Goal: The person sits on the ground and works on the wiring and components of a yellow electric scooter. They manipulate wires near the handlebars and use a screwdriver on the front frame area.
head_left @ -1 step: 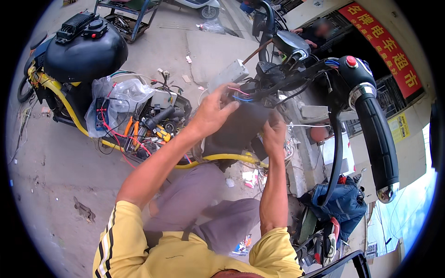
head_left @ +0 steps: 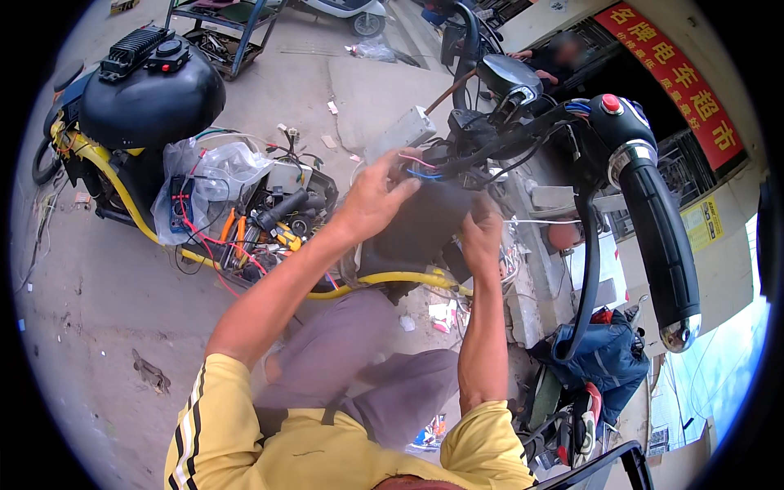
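Note:
I have my left hand (head_left: 389, 186) closed at the upper left edge of a dark grey panel (head_left: 412, 233), beside pink and blue wires (head_left: 426, 173) under the handlebar assembly. My right hand (head_left: 483, 222) grips the same panel at its right edge, thumb on its face. A silver metal box (head_left: 410, 131) sits just above my left hand. Black cables and the black handlebar grip (head_left: 653, 241) with a red button are above and right of my right hand. The panel stands over the yellow scooter frame (head_left: 384, 279); what lies behind it is hidden.
Left are a black seat (head_left: 155, 102), plastic bags (head_left: 233, 167), a multimeter (head_left: 180, 204) and loose tools (head_left: 282, 233). A tool cart (head_left: 220, 45) and white scooter (head_left: 339, 12) stand behind. A seated person (head_left: 551, 69) is by the doorway; another parked scooter (head_left: 600, 367) is lower right.

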Tool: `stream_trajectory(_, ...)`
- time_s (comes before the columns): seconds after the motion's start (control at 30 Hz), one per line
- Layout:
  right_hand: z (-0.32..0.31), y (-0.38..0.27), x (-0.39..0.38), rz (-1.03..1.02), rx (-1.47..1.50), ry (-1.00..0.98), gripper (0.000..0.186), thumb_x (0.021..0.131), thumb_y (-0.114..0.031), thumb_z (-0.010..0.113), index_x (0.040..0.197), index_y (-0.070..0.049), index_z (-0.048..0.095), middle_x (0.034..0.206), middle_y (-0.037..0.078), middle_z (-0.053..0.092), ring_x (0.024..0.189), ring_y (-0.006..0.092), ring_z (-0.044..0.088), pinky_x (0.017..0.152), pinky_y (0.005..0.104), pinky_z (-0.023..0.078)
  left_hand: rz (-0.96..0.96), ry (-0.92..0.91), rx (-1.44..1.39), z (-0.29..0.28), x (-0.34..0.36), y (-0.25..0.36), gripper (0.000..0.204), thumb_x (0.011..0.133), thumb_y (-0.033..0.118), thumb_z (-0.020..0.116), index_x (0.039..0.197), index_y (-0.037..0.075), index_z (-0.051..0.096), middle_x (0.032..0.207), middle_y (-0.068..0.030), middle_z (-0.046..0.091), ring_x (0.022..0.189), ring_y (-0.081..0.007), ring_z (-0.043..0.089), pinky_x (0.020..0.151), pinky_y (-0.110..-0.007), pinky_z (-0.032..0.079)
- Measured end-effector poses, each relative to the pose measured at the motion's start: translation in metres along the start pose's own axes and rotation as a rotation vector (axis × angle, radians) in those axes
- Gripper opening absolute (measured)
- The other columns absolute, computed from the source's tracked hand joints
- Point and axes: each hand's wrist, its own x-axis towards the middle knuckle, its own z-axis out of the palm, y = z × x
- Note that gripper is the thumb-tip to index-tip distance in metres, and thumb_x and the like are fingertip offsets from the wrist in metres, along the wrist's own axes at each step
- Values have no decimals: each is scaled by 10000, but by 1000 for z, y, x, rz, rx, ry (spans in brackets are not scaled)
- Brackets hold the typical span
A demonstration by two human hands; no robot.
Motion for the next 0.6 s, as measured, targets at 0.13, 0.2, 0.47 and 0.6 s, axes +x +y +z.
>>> stream_trajectory(0.13, 1, 0, 3, -26, -23, 28, 243, 1004, 45, 542, 1238, 43, 608, 1102, 94, 719, 985, 118, 671, 839, 255, 537, 98, 37, 16, 4, 8, 0, 439, 957, 48, 666, 1379, -16, 567, 1137, -84, 676, 1050, -143, 635, 928, -303, 525)
stream_trajectory(0.2, 3, -8, 0, -52, -84, 44, 226, 1007, 32, 552, 1224, 39, 615, 1096, 93, 721, 983, 121, 671, 829, 257, 537, 83, 11, 68, 3, 12, 2, 439, 952, 52, 674, 1376, -12, 578, 1178, -98, 687, 1108, -168, 642, 965, -320, 523)
stream_trajectory(0.47, -1, 30, 10, -99, 41, 160, 201, 1011, -69, 626, 1170, 43, 674, 977, 72, 739, 853, 93, 657, 736, 253, 524, 80, -76, 341, 4, 31, 21, 390, 951, 74, 671, 1336, 27, 632, 1154, -154, 721, 1058, -235, 695, 921, -361, 536)
stream_trajectory(0.6, -16, 29, 11, -203, -188, 101, 228, 1011, -106, 632, 1169, 53, 678, 989, 95, 739, 884, 120, 663, 769, 287, 530, 104, -140, 416, 9, 39, 21, 433, 916, -8, 675, 1345, 32, 634, 1260, -145, 682, 1156, -244, 664, 975, -361, 516)
